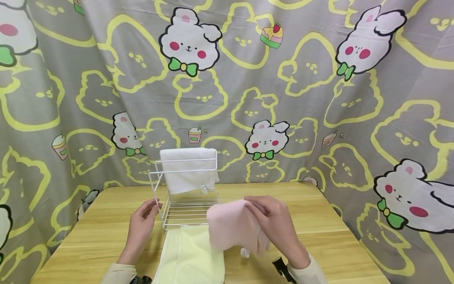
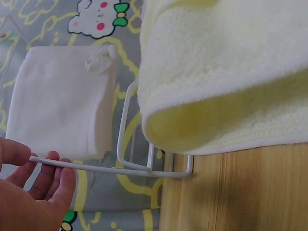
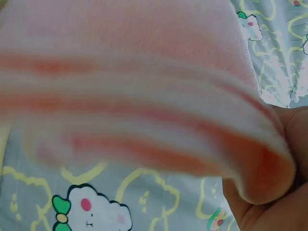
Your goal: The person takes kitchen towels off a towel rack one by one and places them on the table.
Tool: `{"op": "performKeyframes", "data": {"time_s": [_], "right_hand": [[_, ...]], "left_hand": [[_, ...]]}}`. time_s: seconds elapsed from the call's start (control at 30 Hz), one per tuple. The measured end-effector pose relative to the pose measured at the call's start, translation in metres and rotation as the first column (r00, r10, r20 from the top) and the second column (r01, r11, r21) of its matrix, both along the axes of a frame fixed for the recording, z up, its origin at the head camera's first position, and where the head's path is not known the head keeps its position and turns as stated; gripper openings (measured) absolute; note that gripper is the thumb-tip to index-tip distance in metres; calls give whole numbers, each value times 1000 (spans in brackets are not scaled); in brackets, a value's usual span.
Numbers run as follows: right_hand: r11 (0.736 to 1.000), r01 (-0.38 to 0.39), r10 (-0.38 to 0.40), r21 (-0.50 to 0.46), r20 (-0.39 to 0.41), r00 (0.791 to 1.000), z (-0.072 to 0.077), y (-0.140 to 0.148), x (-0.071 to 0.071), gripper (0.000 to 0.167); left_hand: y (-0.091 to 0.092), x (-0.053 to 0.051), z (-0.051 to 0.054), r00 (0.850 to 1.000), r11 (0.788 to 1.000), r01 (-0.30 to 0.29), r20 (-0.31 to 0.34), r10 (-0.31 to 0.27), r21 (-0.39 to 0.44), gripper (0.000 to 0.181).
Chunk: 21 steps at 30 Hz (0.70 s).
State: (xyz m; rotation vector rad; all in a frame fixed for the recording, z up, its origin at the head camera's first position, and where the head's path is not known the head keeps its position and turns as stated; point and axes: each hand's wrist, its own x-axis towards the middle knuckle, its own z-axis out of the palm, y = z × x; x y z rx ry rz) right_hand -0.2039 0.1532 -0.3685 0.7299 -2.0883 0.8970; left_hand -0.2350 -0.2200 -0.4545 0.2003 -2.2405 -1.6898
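A white wire rack [image 1: 182, 171] stands on the table, with a folded white towel [image 1: 188, 179] hanging at its back. My left hand [image 1: 142, 225] is at the rack's left side; in the left wrist view its thumb and fingers [image 2: 61, 190] hold the white wire [image 2: 103, 169]. A folded pink towel [image 1: 230, 225] is gripped at its upper right corner by my right hand [image 1: 278, 225]. This towel [image 3: 144, 29] looks blurred in the right wrist view, its folded layers beside the hand [image 3: 274, 211]. The yellow towel [image 1: 191, 256] extends from the rack's front edge, partly behind the pink one.
The wooden table [image 1: 312, 236] spreads out on both sides of the rack. Behind it hangs a grey curtain [image 1: 227, 90] with rabbit and yellow outline prints. Dark straps are at both wrists.
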Motion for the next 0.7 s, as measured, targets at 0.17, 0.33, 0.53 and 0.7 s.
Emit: {"op": "performKeyframes", "data": {"time_s": [0.17,0.33,0.53,0.7], "right_hand": [[998,9,-13,61,65,998,-1,10,8,16],[994,-31,17,101,134,991,3,18,20,13],[992,-93,66,91,266,962,13,26,37,11],[984,-172,136,49,412,901,23,34,49,7]], "left_hand": [[0,0,0,1000,1000,3,1,-3,-1,38],[0,1,0,999,1000,22,24,-22,-9,42],[0,3,1,999,1000,25,39,-25,-10,41],[0,3,1,999,1000,27,38,-27,-7,41]]}}
